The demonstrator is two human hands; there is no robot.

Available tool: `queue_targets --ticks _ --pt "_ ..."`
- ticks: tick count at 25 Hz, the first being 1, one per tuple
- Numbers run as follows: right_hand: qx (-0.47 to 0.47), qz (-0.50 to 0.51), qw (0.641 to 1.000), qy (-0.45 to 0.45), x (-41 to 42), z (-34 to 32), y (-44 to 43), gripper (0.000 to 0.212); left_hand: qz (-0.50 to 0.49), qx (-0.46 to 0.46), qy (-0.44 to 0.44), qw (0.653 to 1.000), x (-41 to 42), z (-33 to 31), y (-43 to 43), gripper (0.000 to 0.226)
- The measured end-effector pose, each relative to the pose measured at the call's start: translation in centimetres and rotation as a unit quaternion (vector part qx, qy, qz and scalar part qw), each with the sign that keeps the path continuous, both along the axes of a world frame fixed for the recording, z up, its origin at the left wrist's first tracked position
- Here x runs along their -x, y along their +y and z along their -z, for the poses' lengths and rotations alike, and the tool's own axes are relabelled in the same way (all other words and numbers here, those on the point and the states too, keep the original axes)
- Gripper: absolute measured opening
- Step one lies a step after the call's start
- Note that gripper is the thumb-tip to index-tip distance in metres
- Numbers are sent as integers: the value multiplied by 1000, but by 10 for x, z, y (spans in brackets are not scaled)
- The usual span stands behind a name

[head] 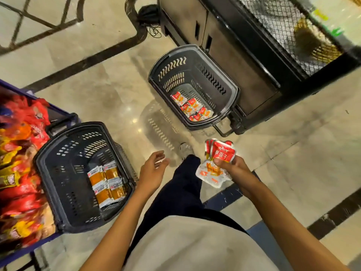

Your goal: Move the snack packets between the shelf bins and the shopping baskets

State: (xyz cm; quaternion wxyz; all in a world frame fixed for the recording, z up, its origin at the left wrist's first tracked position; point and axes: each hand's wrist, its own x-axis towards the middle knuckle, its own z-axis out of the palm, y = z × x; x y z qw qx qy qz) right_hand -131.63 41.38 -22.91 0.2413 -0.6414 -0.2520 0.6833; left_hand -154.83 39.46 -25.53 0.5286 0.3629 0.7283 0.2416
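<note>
The right hand (237, 171) pinches a loose fan of red packets (223, 154) under one thumb, so the lower ones may slip out. Beside it, the left hand (153, 169) hangs open and empty. Ahead of the right hand, the far basket (195, 75) holds matching packets — a toss from here could miss.

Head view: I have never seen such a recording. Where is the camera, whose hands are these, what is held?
No machine here: a person wears the camera on the head, looking down at their own arms. The right hand grips a bunch of red packets; the left hand is open, empty. Two baskets stand on the floor: the far basket holds similar packets, the near basket orange packets. A bin of snacks is at left.
</note>
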Motion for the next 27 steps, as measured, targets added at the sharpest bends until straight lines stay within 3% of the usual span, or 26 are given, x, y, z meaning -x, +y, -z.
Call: queue_targets --ticks 4,8,12,16,18,24,25,27 --pt "-8 -45 999 -5 -6 2 105 31 -44 39 -75 995 -47 -7 106 16" --pt "-32 -98 995 9 -9 -3 186 30 -44 60 -212 974 -93 -25 194 23" --pt "-22 -90 996 -5 -12 11 243 8 -89 11 -166 982 -122 -8 241 28" --pt "-10 -142 990 1 -15 35 283 18 -149 29 -143 978 -142 20 274 36" --pt "2 -158 987 -17 -18 51 299 23 -196 30 -163 966 -153 32 287 24" --pt "8 -214 977 1 -38 106 347 16 -241 72 -176 952 -175 77 322 25" --pt "20 -219 975 -1 -42 120 360 14 -230 73 -157 958 -171 92 328 26" --pt "38 -227 973 -3 -45 155 386 13 -162 55 -39 984 -151 130 343 33"
